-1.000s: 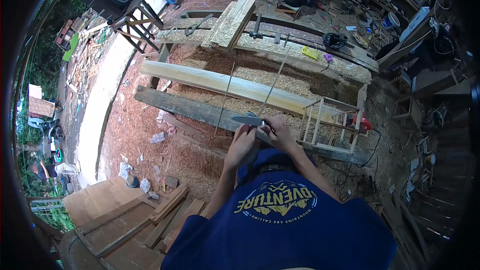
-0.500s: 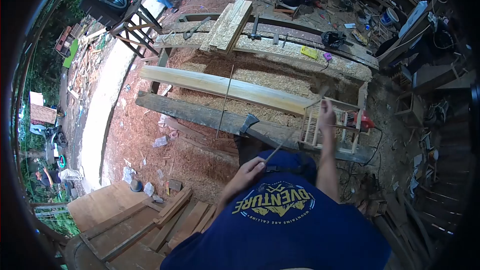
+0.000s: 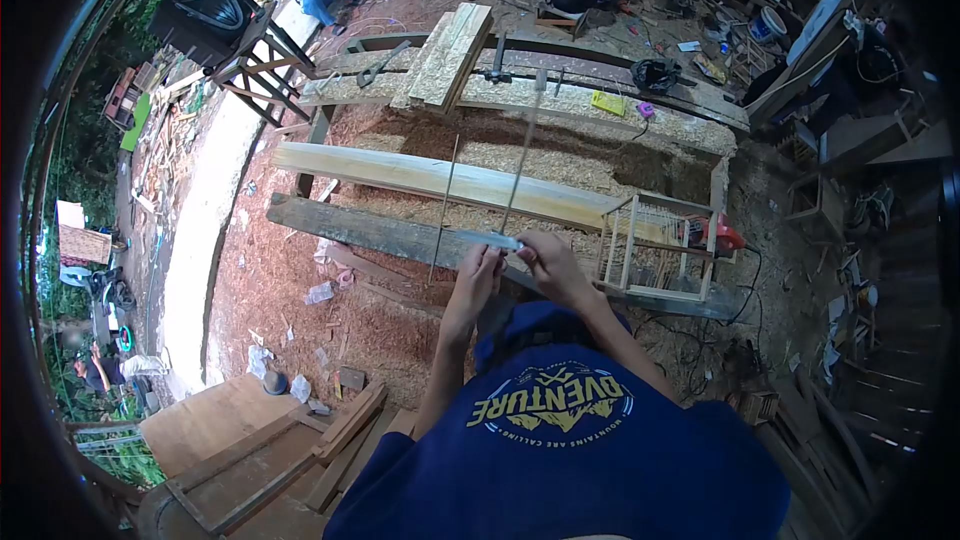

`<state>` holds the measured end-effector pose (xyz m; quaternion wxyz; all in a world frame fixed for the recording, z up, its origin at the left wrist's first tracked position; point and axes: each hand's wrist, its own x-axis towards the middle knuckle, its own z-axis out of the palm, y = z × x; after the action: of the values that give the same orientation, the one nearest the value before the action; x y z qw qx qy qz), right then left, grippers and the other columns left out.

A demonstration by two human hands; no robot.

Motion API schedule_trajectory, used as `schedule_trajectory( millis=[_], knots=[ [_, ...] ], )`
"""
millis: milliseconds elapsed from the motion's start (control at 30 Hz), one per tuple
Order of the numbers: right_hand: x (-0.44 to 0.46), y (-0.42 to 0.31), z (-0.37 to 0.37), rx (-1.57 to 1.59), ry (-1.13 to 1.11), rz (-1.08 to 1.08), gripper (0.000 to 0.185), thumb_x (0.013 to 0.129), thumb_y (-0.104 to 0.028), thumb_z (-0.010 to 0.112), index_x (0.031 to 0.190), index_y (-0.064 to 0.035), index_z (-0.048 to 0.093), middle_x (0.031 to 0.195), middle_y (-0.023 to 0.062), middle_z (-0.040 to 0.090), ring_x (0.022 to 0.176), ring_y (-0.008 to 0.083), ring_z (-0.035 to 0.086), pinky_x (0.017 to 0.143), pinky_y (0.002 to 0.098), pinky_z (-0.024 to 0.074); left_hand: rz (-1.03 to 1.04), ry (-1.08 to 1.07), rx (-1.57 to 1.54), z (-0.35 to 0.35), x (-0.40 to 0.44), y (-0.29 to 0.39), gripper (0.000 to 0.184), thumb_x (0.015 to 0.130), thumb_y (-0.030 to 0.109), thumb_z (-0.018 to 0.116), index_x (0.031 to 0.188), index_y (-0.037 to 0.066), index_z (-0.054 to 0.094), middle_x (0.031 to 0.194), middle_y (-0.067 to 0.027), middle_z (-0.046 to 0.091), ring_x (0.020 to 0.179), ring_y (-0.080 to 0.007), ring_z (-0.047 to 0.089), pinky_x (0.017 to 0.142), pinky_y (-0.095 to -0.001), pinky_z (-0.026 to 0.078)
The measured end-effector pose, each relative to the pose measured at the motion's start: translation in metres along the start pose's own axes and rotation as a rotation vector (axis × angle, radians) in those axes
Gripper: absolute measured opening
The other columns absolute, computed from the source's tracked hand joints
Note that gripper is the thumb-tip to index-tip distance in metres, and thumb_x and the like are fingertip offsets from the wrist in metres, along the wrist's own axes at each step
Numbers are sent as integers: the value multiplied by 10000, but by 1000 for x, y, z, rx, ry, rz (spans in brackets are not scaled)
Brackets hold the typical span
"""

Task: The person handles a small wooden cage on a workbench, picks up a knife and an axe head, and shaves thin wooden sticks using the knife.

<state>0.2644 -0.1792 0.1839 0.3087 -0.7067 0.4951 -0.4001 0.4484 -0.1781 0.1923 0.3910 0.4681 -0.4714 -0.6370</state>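
My left hand (image 3: 477, 275) is closed in front of my body, pinching the near end of a thin wooden stick (image 3: 520, 172) that points away over the planks. Close beside it, my right hand (image 3: 553, 265) is wrapped round what looks like a knife (image 3: 482, 238). Its pale, slightly blurred blade lies across the stick's near end and points left; the handle is hidden in my fingers. Right of my hands, a small slatted wooden frame (image 3: 622, 250) rests on the bench beams.
A light plank (image 3: 400, 168) and a dark beam (image 3: 350, 230) run across the bench. A hammer-like tool (image 3: 497, 65), stacked boards (image 3: 445, 55) and a yellow item (image 3: 608, 103) lie on the far side. A red power tool (image 3: 728, 237) sits right. Two people are beyond the bench.
My right hand has moved left from the wooden frame to meet my left hand. The stick now points away from me, with the blade across its near end.
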Motion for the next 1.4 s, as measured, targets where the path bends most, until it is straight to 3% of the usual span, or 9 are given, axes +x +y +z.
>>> schedule_trajectory(
  millis=[367, 467, 633, 700, 733, 800, 933, 1300, 1400],
  knots=[
    [-8, 18, 18, -106, 15, -187, 350, 993, -385, 537, 1009, -44, 612, 851, 158, 613, 827, 371, 592, 789, 436, 442, 308, 128, 618, 4, -16, -10, 218, 998, 136, 500, 971, -66, 580, 896, -242, 639, 764, -392, 577, 731, -427, 464],
    [-7, 17, 16, -167, 17, -231, 345, 979, -383, 561, 1013, -45, 614, 842, 145, 619, 830, 352, 600, 814, 420, 438, 271, 177, 482, 7, -18, -7, 225, 1004, 155, 503, 978, -42, 607, 795, -145, 614, 717, -146, 548, 649, -340, 442],
    [-5, 45, 8, -215, 119, -116, 303, 994, -360, 548, 1028, -70, 630, 898, 161, 668, 814, 380, 632, 744, 452, 484, 57, 90, 253, -9, -38, -8, 246, 1031, 220, 489, 906, 33, 588, 713, -17, 516, 643, -95, 489, 572, -290, 396],
    [-5, 113, -39, -323, 326, 502, 220, 1017, -231, 487, 1047, -65, 630, 880, 189, 667, 817, 394, 639, 692, 491, 480, 82, 19, 130, -12, -55, -6, 235, 1039, 249, 490, 900, 79, 575, 671, 27, 470, 564, -75, 447, 495, -268, 359],
    [-6, 113, -70, -175, 588, 609, 320, 1063, -280, 397, 1011, -60, 623, 841, 195, 669, 819, 408, 653, 668, 494, 486, -223, -22, -31, -9, -76, 5, 274, 1044, 263, 486, 829, 95, 507, 694, 62, 367, 617, -28, 354, 536, -215, 297],
    [-14, 120, -115, -543, 461, 334, 216, 1032, -237, 471, 1014, -73, 611, 885, 184, 679, 817, 404, 673, 672, 471, 497, -244, 111, -63, -26, -77, -33, 261, 1058, 283, 474, 876, 111, 545, 666, 69, 392, 575, -26, 375, 504, -215, 299],
    [-7, 81, -87, -392, 278, 338, 114, 950, -121, 571, 1030, -49, 610, 911, 180, 673, 837, 389, 656, 691, 470, 493, -146, 227, -47, -25, -40, 8, 188, 1069, 276, 477, 1075, 104, 554, 655, 62, 427, 470, -14, 334, 405, -207, 262],
    [1, -5, -9, -44, 10, -34, 325, 997, -335, 540, 1037, -23, 624, 911, 196, 625, 889, 415, 604, 781, 482, 472, -126, 64, -167, -9, 16, -9, 200, 1066, 253, 455, 1002, 88, 548, 690, 68, 432, 509, -9, 351, 440, -201, 267],
    [6, -3, 2, -52, 12, -90, 345, 1002, -360, 523, 960, -23, 583, 849, 197, 577, 845, 414, 573, 769, 483, 451, -71, 25, 88, -9, 14, -17, 250, 1039, 277, 503, 935, 51, 531, 703, 48, 433, 577, -60, 383, 501, -255, 329]
  ],
)
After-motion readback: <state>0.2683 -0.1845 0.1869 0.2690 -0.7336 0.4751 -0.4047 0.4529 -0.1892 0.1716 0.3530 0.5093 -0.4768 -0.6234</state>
